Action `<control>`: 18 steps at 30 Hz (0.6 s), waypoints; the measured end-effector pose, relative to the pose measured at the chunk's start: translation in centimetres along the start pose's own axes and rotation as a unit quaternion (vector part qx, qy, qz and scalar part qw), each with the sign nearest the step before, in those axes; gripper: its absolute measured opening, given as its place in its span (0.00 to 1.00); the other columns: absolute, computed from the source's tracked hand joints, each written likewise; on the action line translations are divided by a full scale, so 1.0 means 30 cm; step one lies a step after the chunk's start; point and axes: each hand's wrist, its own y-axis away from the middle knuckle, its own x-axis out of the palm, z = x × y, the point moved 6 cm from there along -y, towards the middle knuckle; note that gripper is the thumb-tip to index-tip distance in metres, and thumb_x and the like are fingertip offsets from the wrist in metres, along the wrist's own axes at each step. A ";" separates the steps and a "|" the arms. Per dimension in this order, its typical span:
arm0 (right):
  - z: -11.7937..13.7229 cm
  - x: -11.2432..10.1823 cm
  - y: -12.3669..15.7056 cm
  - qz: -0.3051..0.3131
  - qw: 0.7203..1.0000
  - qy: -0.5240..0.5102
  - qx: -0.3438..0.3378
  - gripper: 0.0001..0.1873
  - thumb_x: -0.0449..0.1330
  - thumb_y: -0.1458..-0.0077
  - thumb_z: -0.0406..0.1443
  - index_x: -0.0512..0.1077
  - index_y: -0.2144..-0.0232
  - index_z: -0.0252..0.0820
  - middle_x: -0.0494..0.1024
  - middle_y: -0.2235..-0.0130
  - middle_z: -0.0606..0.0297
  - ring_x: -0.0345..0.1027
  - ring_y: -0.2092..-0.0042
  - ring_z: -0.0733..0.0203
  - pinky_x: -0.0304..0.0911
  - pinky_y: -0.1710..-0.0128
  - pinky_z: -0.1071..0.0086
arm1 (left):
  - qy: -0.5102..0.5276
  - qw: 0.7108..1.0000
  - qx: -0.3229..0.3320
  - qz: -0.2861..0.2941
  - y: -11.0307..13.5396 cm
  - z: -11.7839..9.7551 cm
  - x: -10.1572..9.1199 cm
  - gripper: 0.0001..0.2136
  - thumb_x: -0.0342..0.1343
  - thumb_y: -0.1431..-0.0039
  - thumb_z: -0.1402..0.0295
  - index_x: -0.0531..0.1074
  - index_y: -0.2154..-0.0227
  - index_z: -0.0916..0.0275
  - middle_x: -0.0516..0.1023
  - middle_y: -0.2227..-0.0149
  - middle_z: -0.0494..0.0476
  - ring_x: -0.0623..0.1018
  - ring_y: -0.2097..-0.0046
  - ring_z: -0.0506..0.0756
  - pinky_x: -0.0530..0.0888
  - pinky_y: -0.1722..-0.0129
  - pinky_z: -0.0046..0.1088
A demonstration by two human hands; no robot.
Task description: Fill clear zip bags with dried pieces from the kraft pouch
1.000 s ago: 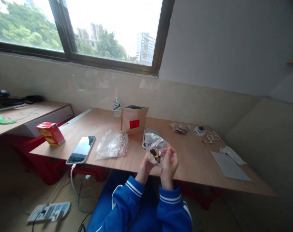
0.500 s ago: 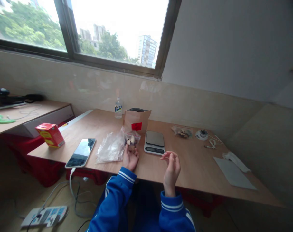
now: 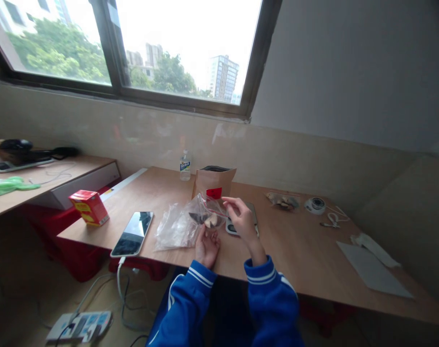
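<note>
A clear zip bag (image 3: 212, 219) with a red-lined top holds pale and dark pieces that look like dried mushrooms. Its lower end rests at the curled fingers of my left hand (image 3: 207, 247), which is palm up and closed on it. My right hand (image 3: 241, 220) pinches the bag's upper right edge between thumb and fingers. Behind my right hand, a white kitchen scale (image 3: 233, 228) is partly covered. To the left of the bag lies a heap of clear plastic bags (image 3: 176, 229). A brown paper pouch (image 3: 207, 184) with a red label stands open behind.
A phone (image 3: 133, 234) with a charging cable and a red box (image 3: 89, 207) are at the left. At the back are a bottle (image 3: 185, 166), another filled bag (image 3: 282, 201) and a white camera (image 3: 315, 206). A grey sheet (image 3: 375, 270) lies right.
My right hand has moved up and left from in front of the scale to the zip bag's edge. The bag is lifted and spread, and the view has shifted slightly left.
</note>
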 end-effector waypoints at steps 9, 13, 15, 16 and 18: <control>-0.136 0.113 -0.125 0.296 0.951 0.014 0.086 0.14 0.67 0.60 0.38 0.78 0.68 0.40 0.80 0.71 0.66 0.71 0.71 0.62 0.67 0.70 0.70 | -0.017 1.000 -0.005 0.019 0.011 -0.003 0.010 0.07 0.55 0.44 0.65 0.73 0.63 0.59 0.78 0.63 0.55 0.77 0.63 0.54 0.72 0.68 0.28; -0.147 0.116 -0.114 0.278 0.957 -0.004 0.080 0.15 0.71 0.72 0.36 0.77 0.76 0.39 0.77 0.78 0.71 0.68 0.77 0.65 0.65 0.77 0.73 | -0.019 1.000 -0.010 0.011 0.007 0.005 0.007 0.07 0.54 0.43 0.66 0.74 0.64 0.62 0.79 0.67 0.54 0.77 0.66 0.52 0.72 0.69 0.26; -0.144 0.114 -0.112 0.271 0.960 0.001 0.075 0.13 0.71 0.72 0.35 0.76 0.78 0.39 0.76 0.79 0.72 0.67 0.78 0.65 0.64 0.78 0.73 | -0.020 1.000 -0.007 0.016 0.004 0.005 0.006 0.07 0.55 0.43 0.67 0.74 0.65 0.62 0.79 0.67 0.54 0.77 0.67 0.51 0.72 0.69 0.25; -0.141 0.114 -0.111 0.275 0.958 0.003 0.075 0.12 0.71 0.72 0.35 0.76 0.78 0.39 0.77 0.79 0.71 0.68 0.78 0.65 0.64 0.78 0.74 | -0.021 1.000 -0.004 0.019 0.003 0.005 0.006 0.06 0.55 0.44 0.67 0.74 0.65 0.62 0.79 0.67 0.53 0.77 0.67 0.51 0.72 0.69 0.25; -0.133 0.115 -0.108 0.293 0.953 0.006 0.071 0.11 0.69 0.68 0.35 0.77 0.76 0.39 0.77 0.78 0.70 0.69 0.77 0.64 0.64 0.78 0.74 | -0.018 1.000 0.002 0.022 0.002 0.001 0.004 0.06 0.55 0.44 0.67 0.74 0.65 0.62 0.79 0.66 0.54 0.78 0.66 0.51 0.72 0.69 0.25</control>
